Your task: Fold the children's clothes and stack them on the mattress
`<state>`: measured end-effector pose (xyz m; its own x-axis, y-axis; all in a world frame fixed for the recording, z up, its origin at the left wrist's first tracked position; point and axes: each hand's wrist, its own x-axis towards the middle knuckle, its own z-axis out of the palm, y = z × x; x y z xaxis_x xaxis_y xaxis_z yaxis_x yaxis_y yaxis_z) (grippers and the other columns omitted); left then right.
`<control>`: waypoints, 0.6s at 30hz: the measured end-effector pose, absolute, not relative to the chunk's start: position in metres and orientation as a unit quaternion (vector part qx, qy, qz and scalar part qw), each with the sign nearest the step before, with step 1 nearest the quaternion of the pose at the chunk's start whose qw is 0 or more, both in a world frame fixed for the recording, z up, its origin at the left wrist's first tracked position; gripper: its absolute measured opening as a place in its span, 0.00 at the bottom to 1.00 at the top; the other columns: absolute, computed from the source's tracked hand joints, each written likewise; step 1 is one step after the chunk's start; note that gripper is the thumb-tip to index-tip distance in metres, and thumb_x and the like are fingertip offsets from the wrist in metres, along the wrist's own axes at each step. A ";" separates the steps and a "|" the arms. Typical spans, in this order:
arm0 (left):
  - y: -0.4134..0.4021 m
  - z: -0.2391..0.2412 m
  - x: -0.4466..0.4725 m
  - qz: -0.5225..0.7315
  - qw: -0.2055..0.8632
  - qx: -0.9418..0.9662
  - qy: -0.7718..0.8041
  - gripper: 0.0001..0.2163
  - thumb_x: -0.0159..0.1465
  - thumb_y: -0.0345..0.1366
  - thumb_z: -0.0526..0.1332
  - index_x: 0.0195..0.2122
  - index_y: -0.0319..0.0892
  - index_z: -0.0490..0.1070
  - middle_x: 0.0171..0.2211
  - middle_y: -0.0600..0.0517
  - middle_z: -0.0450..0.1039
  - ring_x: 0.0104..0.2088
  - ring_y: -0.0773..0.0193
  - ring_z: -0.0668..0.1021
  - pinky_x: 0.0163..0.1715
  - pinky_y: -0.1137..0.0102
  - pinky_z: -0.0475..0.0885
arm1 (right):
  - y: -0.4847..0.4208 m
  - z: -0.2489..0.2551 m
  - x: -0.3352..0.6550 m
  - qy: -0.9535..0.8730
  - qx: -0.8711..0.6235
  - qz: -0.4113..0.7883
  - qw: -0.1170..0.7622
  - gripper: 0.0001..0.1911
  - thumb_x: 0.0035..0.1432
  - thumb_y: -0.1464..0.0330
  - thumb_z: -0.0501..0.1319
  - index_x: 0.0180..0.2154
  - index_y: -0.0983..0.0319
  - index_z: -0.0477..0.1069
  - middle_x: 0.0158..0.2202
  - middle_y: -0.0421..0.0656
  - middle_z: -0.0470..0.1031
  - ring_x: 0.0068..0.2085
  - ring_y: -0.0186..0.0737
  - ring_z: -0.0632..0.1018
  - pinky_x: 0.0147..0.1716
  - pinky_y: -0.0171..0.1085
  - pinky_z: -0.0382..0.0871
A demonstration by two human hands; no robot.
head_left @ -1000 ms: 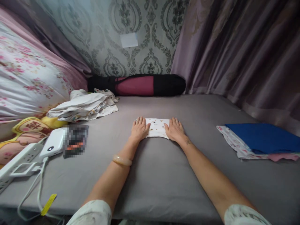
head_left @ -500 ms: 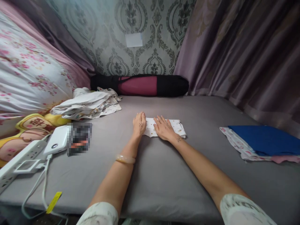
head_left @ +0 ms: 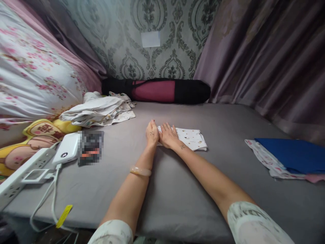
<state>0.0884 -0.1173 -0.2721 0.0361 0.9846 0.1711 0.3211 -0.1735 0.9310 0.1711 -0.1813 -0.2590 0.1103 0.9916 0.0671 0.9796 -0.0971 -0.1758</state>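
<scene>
A small folded white cloth [head_left: 191, 137] printed with little brown and dark motifs lies flat on the grey bed sheet. At its left edge my left hand [head_left: 152, 133] stands on its side, fingers pressed together against the fabric; their undersides are hidden. My right hand [head_left: 168, 136] lies flat, palm down, over the left part of the cloth with its fingers extended. It touches or nearly touches the left hand. A pale bangle [head_left: 140, 170] circles the left forearm.
On the right lies a folded blue cloth [head_left: 291, 154] over patterned fabric. Rumpled white clothes [head_left: 99, 110] sit at back left. A white power bank [head_left: 66, 149], a power strip [head_left: 27, 169] and cables are at left. A black and maroon long bag [head_left: 154, 90] rests along the wall.
My right hand has slid left across the cloth, close to the left hand, uncovering more of its right part. My left hand stays at the left edge. The view has shifted slightly.
</scene>
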 end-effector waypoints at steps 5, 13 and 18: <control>-0.119 -0.273 0.090 0.443 0.355 0.628 0.532 0.25 0.71 0.42 0.39 0.56 0.35 0.69 0.57 0.40 0.70 0.60 0.57 0.70 0.59 0.63 0.64 | -0.174 -0.270 0.166 -0.664 -0.743 0.036 0.072 0.30 0.69 0.63 0.39 0.67 0.69 0.51 0.69 0.52 0.51 0.68 0.48 0.51 0.65 0.53 0.40; -0.124 -0.268 0.090 0.446 0.361 0.630 0.524 0.24 0.71 0.41 0.40 0.55 0.35 0.70 0.57 0.40 0.70 0.60 0.57 0.70 0.60 0.63 0.64 | -0.177 -0.258 0.164 -0.661 -0.747 0.057 0.042 0.31 0.67 0.65 0.44 0.68 0.68 0.48 0.70 0.52 0.47 0.69 0.48 0.48 0.65 0.53 0.38; -0.124 -0.268 0.089 0.456 0.348 0.631 0.522 0.24 0.71 0.41 0.40 0.55 0.36 0.70 0.57 0.41 0.70 0.59 0.58 0.71 0.59 0.64 0.64 | -0.178 -0.258 0.153 -0.690 -0.721 0.046 0.038 0.36 0.62 0.66 0.50 0.68 0.70 0.44 0.71 0.52 0.42 0.70 0.48 0.44 0.66 0.52 0.35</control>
<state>0.0886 -0.1239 -0.2675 0.0402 0.9764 0.2122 0.3411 -0.2131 0.9155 0.1533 -0.1779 -0.2577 0.0427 0.9990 -0.0140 0.9919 -0.0441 -0.1195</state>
